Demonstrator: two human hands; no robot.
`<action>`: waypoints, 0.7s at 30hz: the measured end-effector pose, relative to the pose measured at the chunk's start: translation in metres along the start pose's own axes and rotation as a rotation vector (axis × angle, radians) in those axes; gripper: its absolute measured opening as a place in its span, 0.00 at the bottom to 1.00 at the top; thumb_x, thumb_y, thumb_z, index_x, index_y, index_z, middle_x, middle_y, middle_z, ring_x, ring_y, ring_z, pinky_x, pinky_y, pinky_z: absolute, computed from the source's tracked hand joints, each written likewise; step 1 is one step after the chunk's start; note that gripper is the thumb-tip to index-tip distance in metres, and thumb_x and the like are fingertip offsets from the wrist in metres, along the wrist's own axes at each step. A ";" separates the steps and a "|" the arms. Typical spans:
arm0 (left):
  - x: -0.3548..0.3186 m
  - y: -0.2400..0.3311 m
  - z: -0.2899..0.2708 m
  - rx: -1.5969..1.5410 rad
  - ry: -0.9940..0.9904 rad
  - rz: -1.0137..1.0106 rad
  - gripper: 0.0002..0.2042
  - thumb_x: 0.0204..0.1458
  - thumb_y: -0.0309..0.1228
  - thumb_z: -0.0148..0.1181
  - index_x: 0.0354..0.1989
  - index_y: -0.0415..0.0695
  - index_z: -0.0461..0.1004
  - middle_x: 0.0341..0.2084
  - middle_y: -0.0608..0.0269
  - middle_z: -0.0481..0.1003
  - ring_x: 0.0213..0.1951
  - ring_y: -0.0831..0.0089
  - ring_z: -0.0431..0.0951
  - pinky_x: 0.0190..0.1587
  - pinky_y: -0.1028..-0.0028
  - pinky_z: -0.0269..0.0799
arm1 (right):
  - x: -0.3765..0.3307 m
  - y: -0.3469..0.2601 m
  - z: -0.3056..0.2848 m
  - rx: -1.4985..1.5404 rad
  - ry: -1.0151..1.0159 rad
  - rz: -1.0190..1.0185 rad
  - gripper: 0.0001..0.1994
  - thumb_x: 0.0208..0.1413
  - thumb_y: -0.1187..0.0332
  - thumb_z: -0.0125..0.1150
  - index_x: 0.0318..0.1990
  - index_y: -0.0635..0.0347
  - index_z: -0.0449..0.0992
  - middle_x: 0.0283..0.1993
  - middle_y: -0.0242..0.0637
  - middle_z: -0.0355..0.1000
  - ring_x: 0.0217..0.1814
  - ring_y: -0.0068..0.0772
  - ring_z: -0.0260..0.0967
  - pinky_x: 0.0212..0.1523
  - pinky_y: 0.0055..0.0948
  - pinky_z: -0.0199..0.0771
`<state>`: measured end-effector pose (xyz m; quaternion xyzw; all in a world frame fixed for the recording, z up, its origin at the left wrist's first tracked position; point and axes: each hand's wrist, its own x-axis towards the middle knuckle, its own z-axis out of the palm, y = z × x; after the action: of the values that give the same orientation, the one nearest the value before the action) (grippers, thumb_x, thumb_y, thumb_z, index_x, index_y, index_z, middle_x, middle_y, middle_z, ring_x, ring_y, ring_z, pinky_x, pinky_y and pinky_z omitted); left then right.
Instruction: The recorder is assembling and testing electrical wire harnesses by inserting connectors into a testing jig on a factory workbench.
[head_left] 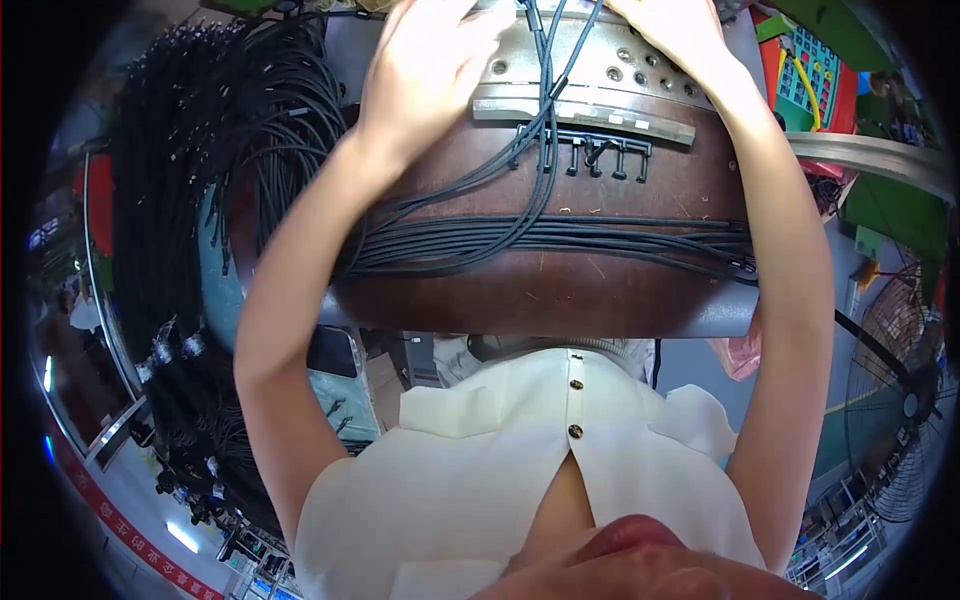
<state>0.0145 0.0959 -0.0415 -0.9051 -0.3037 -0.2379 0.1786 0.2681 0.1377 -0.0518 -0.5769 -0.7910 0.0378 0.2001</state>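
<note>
At the top edge my left hand (425, 65) is over a metal machine plate (580, 75), its fingers bent toward black cables (547, 110) that hang down the plate. Glare and the picture's edge hide its fingertips, so I cannot tell whether it grips anything. My right hand (680, 30) lies across the plate's far right side; its fingers are cut off by the top edge. Below the plate, a black molded plastic piece with several short prongs (597, 155) rests on the brown work surface (560, 300). The hanging cables bend leftward over that surface.
A bundle of straight black cables (600, 238) lies across the surface near me. Many more cables (165, 150) hang at the left. On the right are a button panel (808, 85), a curved metal rail (870, 155) and a fan (895, 400).
</note>
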 end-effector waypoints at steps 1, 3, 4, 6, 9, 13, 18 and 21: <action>-0.034 0.015 -0.013 -0.215 -0.009 -0.116 0.16 0.54 0.26 0.55 0.52 0.36 0.70 0.50 0.49 0.73 0.51 0.62 0.74 0.53 0.65 0.70 | -0.004 -0.006 0.002 0.091 0.080 -0.076 0.18 0.52 0.61 0.58 0.44 0.66 0.73 0.44 0.51 0.71 0.47 0.51 0.68 0.50 0.41 0.67; -0.055 0.065 -0.074 -0.807 -0.191 -0.639 0.17 0.48 0.26 0.60 0.48 0.39 0.75 0.51 0.49 0.73 0.56 0.59 0.72 0.59 0.64 0.65 | -0.039 0.002 -0.008 0.034 0.168 -0.218 0.16 0.55 0.66 0.57 0.50 0.63 0.72 0.50 0.47 0.70 0.52 0.45 0.68 0.53 0.34 0.66; -0.088 0.079 -0.107 -1.143 -0.351 -0.874 0.17 0.48 0.26 0.60 0.49 0.39 0.75 0.52 0.49 0.72 0.55 0.59 0.73 0.57 0.66 0.67 | -0.070 0.006 -0.016 -0.063 0.186 -0.325 0.19 0.56 0.71 0.57 0.56 0.61 0.70 0.57 0.45 0.69 0.58 0.41 0.67 0.57 0.28 0.64; -0.139 0.093 -0.140 -1.582 -0.862 -0.940 0.16 0.54 0.28 0.54 0.52 0.40 0.73 0.46 0.49 0.76 0.50 0.60 0.76 0.51 0.69 0.71 | -0.161 0.009 -0.064 0.377 0.295 -0.050 0.19 0.59 0.71 0.52 0.57 0.69 0.66 0.58 0.49 0.66 0.60 0.40 0.64 0.61 0.33 0.62; -0.204 0.153 -0.121 -0.999 -0.927 -1.177 0.15 0.57 0.33 0.51 0.50 0.39 0.72 0.44 0.52 0.76 0.48 0.56 0.75 0.52 0.64 0.68 | -0.283 0.055 -0.059 0.512 0.827 0.368 0.19 0.63 0.72 0.43 0.60 0.70 0.60 0.51 0.50 0.67 0.53 0.38 0.65 0.55 0.31 0.66; -0.301 0.166 -0.041 -0.198 -1.304 -0.802 0.16 0.60 0.39 0.46 0.48 0.42 0.71 0.47 0.56 0.72 0.50 0.60 0.71 0.55 0.64 0.64 | -0.362 0.028 -0.012 0.362 0.151 0.834 0.26 0.58 0.68 0.51 0.63 0.65 0.57 0.58 0.46 0.63 0.59 0.42 0.60 0.62 0.36 0.57; -0.322 0.173 -0.016 0.036 -1.285 -0.569 0.17 0.61 0.41 0.42 0.51 0.45 0.69 0.48 0.59 0.71 0.51 0.62 0.69 0.56 0.64 0.62 | -0.471 0.040 0.067 -0.011 -0.180 0.570 0.21 0.53 0.67 0.58 0.55 0.60 0.65 0.55 0.43 0.66 0.56 0.44 0.63 0.57 0.38 0.62; -0.325 0.173 -0.031 0.206 -1.280 -0.459 0.18 0.61 0.42 0.39 0.52 0.47 0.67 0.49 0.60 0.71 0.52 0.63 0.68 0.57 0.63 0.61 | -0.459 0.039 0.068 0.017 -0.245 0.562 0.18 0.52 0.68 0.59 0.51 0.61 0.68 0.51 0.42 0.68 0.53 0.44 0.65 0.54 0.39 0.64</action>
<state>-0.1136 -0.1994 -0.2224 -0.7585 -0.5545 0.3421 -0.0057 0.3953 -0.2637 -0.2514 -0.7625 -0.6185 0.1674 0.0897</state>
